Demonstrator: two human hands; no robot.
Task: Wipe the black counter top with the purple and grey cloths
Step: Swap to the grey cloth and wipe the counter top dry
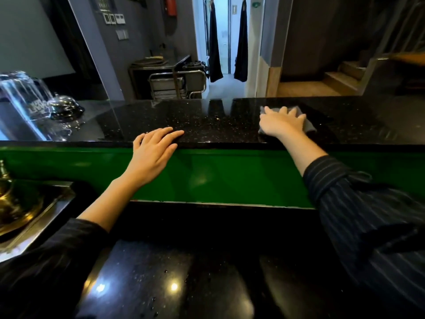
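glossy black counter top [207, 120], right hand [281, 122] flat on seemingly grey cloth [308, 125]

No txt legible. White lettering on the clear plastic piece [27, 95], far left of the black counter top [207, 120] in front of me: too blurred to read. Small green sign [255, 4] by the doorway: too tiny.

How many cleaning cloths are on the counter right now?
1: a grey cloth lies on the black counter top, pressed flat under the right hand. The left hand rests bare on the counter's near edge. No purple one shows; it may be hidden.
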